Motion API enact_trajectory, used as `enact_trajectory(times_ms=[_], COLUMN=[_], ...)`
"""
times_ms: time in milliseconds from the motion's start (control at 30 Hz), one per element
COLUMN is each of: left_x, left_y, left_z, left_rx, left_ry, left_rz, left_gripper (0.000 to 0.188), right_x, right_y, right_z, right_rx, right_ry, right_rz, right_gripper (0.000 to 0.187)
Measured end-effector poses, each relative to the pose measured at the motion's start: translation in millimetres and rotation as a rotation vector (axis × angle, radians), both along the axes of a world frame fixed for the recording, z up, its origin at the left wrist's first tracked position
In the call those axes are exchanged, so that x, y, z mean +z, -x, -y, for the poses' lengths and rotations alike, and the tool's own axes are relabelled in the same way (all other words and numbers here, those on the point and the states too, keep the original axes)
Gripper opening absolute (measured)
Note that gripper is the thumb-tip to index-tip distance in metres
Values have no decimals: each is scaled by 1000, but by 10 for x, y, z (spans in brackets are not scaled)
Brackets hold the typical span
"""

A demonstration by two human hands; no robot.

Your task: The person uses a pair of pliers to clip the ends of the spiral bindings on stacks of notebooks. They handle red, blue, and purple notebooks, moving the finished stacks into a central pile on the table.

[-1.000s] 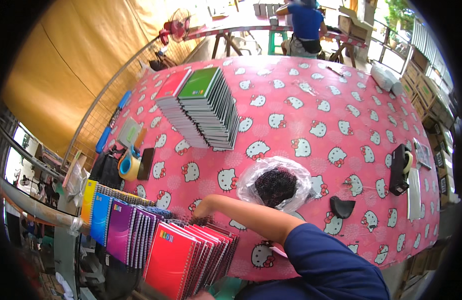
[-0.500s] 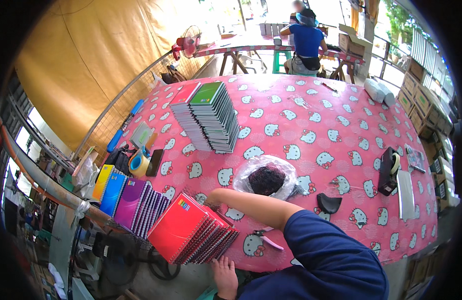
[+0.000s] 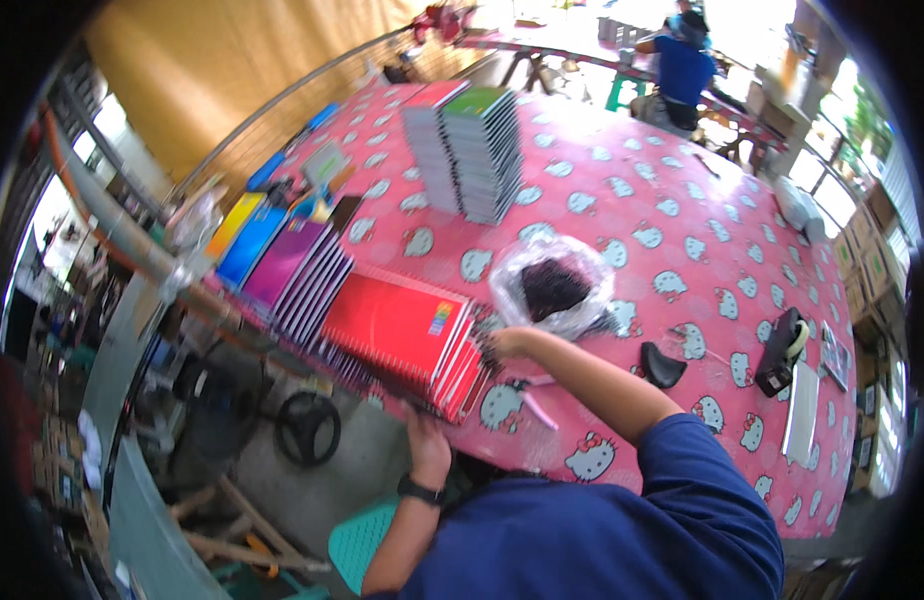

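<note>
A stack of red spiral notebooks (image 3: 397,322) lies at the table's near edge, its bindings along the near side. My left hand (image 3: 428,447) grips the stack's near side from below, with its fingertips hidden. At the stack's right end is my right hand (image 3: 512,344), closed against the notebooks; dark, coil-like bits show by its partly hidden fingers. Purple spiral notebooks (image 3: 285,262) lean in a row to the left, with a blue notebook (image 3: 250,246) and a yellow notebook (image 3: 232,225) beyond. Pink-handled pliers (image 3: 538,408) lie right of the red stack.
Beyond my right hand sits a clear plastic bag (image 3: 505,283) holding a dark bundle. Tall notebook stacks (image 3: 470,165) stand farther back. A black curved piece (image 3: 662,366) and a tape dispenser (image 3: 779,355) lie to the right. A person (image 3: 679,75) sits at the far table.
The red stack has turned, bringing its bindings to the near side. My right hand has moved from its far side to its right end; my left hand has tucked against the near side.
</note>
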State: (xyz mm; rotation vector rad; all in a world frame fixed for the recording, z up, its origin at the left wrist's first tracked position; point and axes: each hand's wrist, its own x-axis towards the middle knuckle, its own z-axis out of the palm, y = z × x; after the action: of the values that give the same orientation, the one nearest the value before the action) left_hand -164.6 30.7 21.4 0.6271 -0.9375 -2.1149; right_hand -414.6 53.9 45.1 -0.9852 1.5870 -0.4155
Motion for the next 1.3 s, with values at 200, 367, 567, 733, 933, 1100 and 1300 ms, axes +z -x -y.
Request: enact_trajectory(times_ms=[200, 367, 567, 733, 933, 1100, 1300], left_x=[64, -140, 1044, 1507, 1485, 394, 552], left_y=[156, 92, 88, 415, 335, 169, 231], left_z=[294, 619, 794, 695, 838, 830, 781], left_rx=[-89, -163, -10, -73, 50, -7, -105], left_ry=[-27, -11, 520, 840, 842, 527, 170], left_rz=[-112, -77, -30, -119, -86, 170, -166], left_gripper=[48, 46, 74, 88, 92, 72, 73], right_x=[185, -175, 691, 1157, 1129, 564, 464], right_y=[-489, -697, -618, -935, -650, -754, -539], right_z=[-465, -544, -513, -152, -189, -63, -47], right_rx=[-348, -496, -881, -550, -591, -691, -593], right_ry=[218, 348, 1212, 1441, 1404, 1056, 929], right_rz=[277, 203, 295, 212, 258, 528, 661], right_gripper=[21, 40, 65, 73, 76, 73, 78])
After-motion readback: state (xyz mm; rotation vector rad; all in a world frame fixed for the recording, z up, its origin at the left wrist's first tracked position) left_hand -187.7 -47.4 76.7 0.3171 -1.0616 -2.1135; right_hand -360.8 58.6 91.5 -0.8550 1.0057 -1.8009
